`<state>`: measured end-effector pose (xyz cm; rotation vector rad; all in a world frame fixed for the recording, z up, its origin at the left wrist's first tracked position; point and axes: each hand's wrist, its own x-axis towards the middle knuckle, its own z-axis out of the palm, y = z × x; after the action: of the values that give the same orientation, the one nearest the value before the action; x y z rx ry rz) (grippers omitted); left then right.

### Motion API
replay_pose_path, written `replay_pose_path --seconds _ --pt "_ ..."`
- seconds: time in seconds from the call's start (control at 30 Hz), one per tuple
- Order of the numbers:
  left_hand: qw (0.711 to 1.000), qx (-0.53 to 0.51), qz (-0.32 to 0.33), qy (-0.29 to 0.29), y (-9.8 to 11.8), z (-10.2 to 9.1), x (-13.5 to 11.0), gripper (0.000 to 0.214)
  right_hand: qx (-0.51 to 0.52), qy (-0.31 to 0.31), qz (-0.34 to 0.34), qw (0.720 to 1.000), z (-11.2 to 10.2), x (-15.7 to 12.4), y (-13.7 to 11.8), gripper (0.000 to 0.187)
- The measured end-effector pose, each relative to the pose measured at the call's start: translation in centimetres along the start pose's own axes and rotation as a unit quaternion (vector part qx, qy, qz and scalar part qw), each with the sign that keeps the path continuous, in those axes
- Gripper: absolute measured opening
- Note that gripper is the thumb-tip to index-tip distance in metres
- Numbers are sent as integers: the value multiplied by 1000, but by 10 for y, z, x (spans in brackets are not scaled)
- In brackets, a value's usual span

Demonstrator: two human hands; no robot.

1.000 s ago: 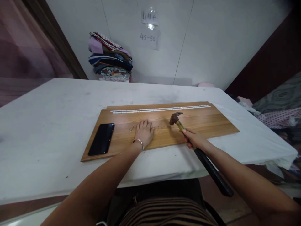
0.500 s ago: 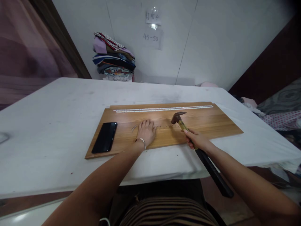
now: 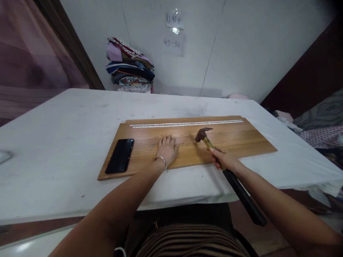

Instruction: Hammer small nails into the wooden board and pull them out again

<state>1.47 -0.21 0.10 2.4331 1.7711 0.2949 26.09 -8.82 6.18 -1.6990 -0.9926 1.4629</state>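
While resting the left hand (image 3: 167,149) flat on the board (image 3: 241,141), clasping the hammer (image 3: 235,186) in the right hand (image 3: 225,159) above the apparent nail row (image 3: 187,144); probably mid-hammering, calling next for square aim.

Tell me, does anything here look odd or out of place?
Possibly two things: the phone lies on the wooden board, an odd spot with a hammer about; and the right hand grips that hammer partway up, leaving much black handle behind.
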Motion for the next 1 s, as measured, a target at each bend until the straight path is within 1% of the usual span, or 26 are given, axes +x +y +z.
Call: replay_pose_path --seconds 0.13,0.3,0.57,0.73,0.87,1.0 --pt "1000 3 4 -2 0 -1 0 46 -4 1 -6 1000 -1 1 0 49" --pt "1000 5 7 3 1 -2 0 44 1 2 4 1000 3 3 2 46" --pt "1000 2 9 12 -2 3 1 43 7 2 -4 1000 1 -2 -5 47" --pt "1000 5 12 7 -2 2 0 45 4 -1 9 1000 3 0 -3 43" --pt "1000 5 8 4 -1 -1 0 45 3 -4 8 1000 4 1 1 44" --pt "1000 0 6 5 0 -2 0 45 -10 -5 -9 1000 2 -1 -2 48"
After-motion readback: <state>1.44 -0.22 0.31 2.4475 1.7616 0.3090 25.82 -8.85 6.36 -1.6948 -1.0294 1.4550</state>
